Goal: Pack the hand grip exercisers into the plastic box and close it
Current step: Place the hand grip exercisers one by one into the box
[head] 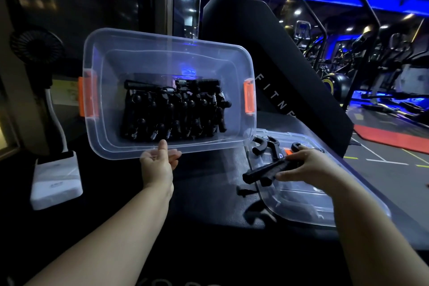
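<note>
Fingers (301,157) of right hand (306,166) pinch exerciser (264,170), handles pointing lower-left

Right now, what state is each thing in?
Clear plastic box with orange latches: lidless, tilted toward the camera, holding many black grip exercisers.
Clear plastic lid: off, lying beside the box.
Left hand: grips the box's near rim.
Right hand: holds one black grip exerciser.
Loose exercisers: on the lid.

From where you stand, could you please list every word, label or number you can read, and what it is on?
"F I T N E": white letters running down the black padded panel, cut off after that.
White box: faint mark, too blurred to read.
Beige sign at far left: blurred, unreadable.
</note>
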`<state>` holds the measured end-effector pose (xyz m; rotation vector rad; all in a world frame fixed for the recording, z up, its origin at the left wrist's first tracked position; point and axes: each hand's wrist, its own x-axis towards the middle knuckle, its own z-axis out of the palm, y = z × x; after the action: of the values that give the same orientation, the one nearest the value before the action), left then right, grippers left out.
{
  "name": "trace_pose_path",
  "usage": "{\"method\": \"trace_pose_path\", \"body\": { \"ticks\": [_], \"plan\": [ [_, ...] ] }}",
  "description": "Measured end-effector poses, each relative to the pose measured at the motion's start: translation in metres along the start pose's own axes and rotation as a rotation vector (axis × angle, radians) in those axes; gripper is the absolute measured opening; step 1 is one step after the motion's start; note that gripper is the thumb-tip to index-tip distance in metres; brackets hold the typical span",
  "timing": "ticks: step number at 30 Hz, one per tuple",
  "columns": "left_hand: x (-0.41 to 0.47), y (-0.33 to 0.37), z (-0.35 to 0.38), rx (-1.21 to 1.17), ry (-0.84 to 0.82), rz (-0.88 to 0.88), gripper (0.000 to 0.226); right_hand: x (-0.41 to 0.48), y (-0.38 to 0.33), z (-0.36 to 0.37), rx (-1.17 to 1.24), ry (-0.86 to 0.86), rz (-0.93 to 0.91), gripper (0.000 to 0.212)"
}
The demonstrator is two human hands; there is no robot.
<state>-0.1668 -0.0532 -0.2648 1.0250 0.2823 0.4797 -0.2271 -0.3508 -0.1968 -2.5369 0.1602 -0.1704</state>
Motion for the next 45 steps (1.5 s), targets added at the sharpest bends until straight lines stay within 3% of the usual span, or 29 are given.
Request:
{"method": "trace_pose_path", "body": {
  "ticks": [4,8,20,26,32,37,41,45],
  "plan": [
    [0.001,-0.001,0.0,-0.002,0.003,-0.004,0.021,0.002,-0.002,0.004,-0.041,-0.016,0.057,0.034],
    [0.002,-0.002,0.0,0.008,0.004,-0.006,0.021,0.001,-0.003,0.012,-0.134,0.122,0.046,0.017],
    [0.002,-0.002,0.0,-0.003,0.0,0.0,0.021,0.009,-0.015,0.012,-0.457,0.064,-0.061,0.02],
    [0.003,-0.003,-0.001,-0.017,-0.01,-0.005,0.02,0.01,-0.02,0.015,-0.408,0.051,-0.105,0.023],
    [-0.001,0.001,-0.001,0.001,-0.014,0.0,0.02,-0.007,-0.042,0.006,-0.397,0.224,-0.238,0.009],
    [0.0,0.002,-0.001,-0.011,-0.023,-0.018,0.019,-0.016,-0.087,-0.004,-0.223,0.344,-0.475,0.025],
    [0.002,0.001,0.0,-0.025,-0.049,-0.022,0.02,0.008,-0.125,0.002,-0.231,0.372,-0.629,0.029],
    [0.002,0.001,-0.002,-0.035,-0.076,-0.011,0.021,0.04,-0.164,0.018,-0.279,0.373,-0.667,0.034]
  ]
}}
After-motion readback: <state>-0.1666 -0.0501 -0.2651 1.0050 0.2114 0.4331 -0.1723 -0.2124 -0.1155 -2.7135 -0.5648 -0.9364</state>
